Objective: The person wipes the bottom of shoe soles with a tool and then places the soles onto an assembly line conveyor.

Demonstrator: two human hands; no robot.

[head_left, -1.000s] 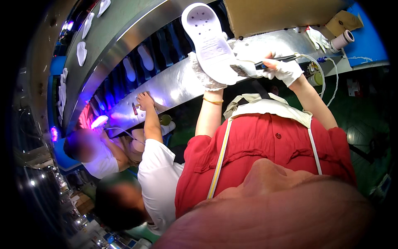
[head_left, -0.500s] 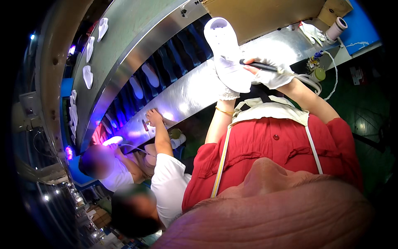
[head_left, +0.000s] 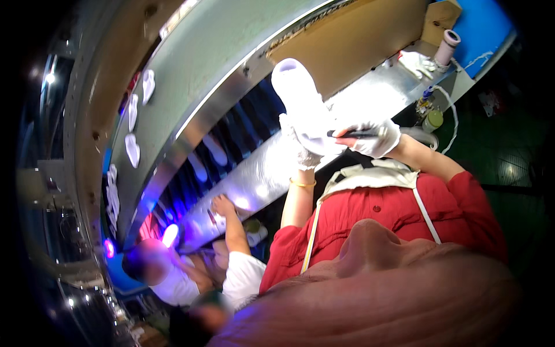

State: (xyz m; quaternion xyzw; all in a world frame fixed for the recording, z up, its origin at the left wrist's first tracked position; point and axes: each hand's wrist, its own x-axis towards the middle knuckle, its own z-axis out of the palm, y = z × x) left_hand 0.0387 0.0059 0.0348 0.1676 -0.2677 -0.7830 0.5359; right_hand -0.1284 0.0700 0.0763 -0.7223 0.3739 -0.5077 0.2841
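Note:
A white shoe sole (head_left: 296,92) stretches away from me above the metal bench, overexposed so that its surface detail is lost. White-gloved, my left hand (head_left: 302,151) is closed around its near left side, with most of the fingers hidden under it. My right hand (head_left: 378,140), also in a white glove with some fingertips bare, grips a slim black pen-like tool (head_left: 363,133). The tool's tip lies at the right side of the sole's near part; whether it touches is unclear. A pale hose or cable (head_left: 426,139) shows by my right wrist.
Several white soles, one of them here (head_left: 132,151), lie on the grey conveyor (head_left: 191,75). A cardboard sheet (head_left: 358,43) stands behind the bench (head_left: 254,168). Farther right are a white glove (head_left: 415,63) and a pink spool (head_left: 447,47). Two people work at left, one hand (head_left: 222,205) on the bench.
The view has turned, shifting the surroundings. The tool's tip has moved along the sole toward its near end. Both hands keep their hold.

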